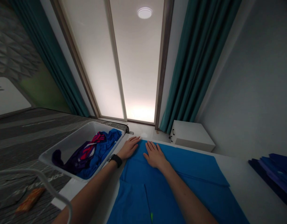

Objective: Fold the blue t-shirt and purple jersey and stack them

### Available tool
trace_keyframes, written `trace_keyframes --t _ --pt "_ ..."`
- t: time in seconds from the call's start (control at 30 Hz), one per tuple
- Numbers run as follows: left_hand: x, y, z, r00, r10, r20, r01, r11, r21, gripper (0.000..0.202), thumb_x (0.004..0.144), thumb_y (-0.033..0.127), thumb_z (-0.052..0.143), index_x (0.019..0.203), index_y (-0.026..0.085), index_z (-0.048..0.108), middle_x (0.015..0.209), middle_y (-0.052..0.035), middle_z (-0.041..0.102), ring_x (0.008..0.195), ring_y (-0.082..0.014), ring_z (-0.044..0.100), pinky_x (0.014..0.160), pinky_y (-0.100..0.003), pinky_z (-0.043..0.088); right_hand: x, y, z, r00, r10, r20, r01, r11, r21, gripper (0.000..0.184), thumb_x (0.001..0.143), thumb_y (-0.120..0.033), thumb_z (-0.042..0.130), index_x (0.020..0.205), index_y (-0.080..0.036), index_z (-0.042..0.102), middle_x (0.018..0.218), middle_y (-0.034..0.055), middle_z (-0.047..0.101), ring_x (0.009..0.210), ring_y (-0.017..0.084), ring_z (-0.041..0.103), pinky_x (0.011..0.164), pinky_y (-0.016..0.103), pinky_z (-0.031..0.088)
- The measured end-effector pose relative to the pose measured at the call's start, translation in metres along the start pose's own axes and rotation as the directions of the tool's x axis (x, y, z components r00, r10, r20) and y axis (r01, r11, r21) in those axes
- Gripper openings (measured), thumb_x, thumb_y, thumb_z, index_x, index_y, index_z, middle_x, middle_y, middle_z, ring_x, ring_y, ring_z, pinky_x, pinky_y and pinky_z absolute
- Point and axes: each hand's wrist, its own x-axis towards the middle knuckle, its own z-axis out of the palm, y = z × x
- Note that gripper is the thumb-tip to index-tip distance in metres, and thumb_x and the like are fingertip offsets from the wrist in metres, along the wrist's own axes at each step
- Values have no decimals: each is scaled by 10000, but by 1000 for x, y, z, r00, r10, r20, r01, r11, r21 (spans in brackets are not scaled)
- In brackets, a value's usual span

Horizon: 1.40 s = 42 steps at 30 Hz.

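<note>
A bright blue garment [162, 189] lies spread on the white table [236, 174], with folded layers and creases across it. My left hand [129, 147], a dark watch [116, 160] on its wrist, rests flat at the garment's far left corner, fingers stretched over the table edge. Just to its right, my right hand [155, 154] presses flat on the cloth near the far edge, fingers spread. Neither hand grips anything. A small bright green spot [152, 217] shows on the garment near the bottom of the view.
Left of the table, a translucent plastic bin [64, 140] holds crumpled blue, purple and red clothes [92, 152]. Folded dark blue clothes [274, 174] are stacked at the right. A white cabinet [192, 133] stands beyond. A grey cable [44, 179] crosses the lower left.
</note>
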Motion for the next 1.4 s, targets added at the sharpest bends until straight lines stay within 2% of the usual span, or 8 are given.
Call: trace_keyframes --t 0.23,0.53,0.63,0.77,0.87,1.0,1.17,1.4 --pt "-5 2 -6 977 -87 196 48 980 193 499 1016 392 234 1473 241 365 1539 -29 354 1425 -193 298 1166 -418 228 -1 0 3 998 36 60 -36 999 2 709 952 -546 144 1546 -161 105 1611 25 16 1477 189 -39 1167 429 -91" --pt "-4 8 -7 944 -146 295 68 963 260 561 1002 424 238 1522 212 237 1585 -37 202 1466 -184 177 1185 -439 131 -2 -1 4 997 61 39 -61 998 -8 715 949 -562 167 1545 -169 121 1614 67 16 1475 222 -53 1153 455 -106" --pt "-4 6 -6 958 -155 240 119 980 160 568 997 437 231 1509 198 276 1571 -43 256 1457 -188 209 1191 -431 135 -2 -2 3 997 64 44 -64 998 -14 714 950 -561 162 1545 -170 121 1614 68 18 1475 220 -57 1153 457 -106" --pt "-7 2 -7 967 -255 14 255 960 -112 610 998 467 175 1495 141 315 1530 -85 357 1418 -203 317 1177 -381 233 -1 -1 5 997 60 43 -60 998 -18 716 949 -569 154 1546 -175 119 1615 60 15 1474 222 -62 1153 460 -104" --pt "-9 -1 -9 963 -259 -75 238 947 -218 631 992 490 200 1494 127 315 1513 -92 390 1399 -224 354 1173 -382 258 0 1 7 998 54 37 -53 998 -15 719 948 -573 153 1545 -174 122 1615 65 18 1475 222 -59 1153 466 -98" --pt "-9 2 -10 989 -149 16 150 987 -65 601 985 508 261 1475 178 373 1534 -47 360 1428 -217 296 1183 -370 231 0 1 7 998 52 33 -52 999 -12 712 950 -560 162 1544 -169 127 1614 68 30 1476 222 -45 1155 464 -89" --pt "-8 8 -8 972 -132 197 97 979 176 550 1005 470 250 1504 245 305 1554 -10 313 1448 -197 242 1185 -394 177 0 0 6 998 57 37 -56 998 -30 708 952 -553 164 1543 -164 131 1613 76 39 1476 223 -40 1155 469 -90" --pt "-9 10 -6 963 -135 234 80 970 231 534 1017 456 193 1510 270 276 1574 -4 249 1458 -166 206 1182 -387 141 -2 -2 2 997 64 49 -64 998 -16 711 950 -563 153 1546 -176 120 1615 63 27 1476 219 -42 1155 463 -93"
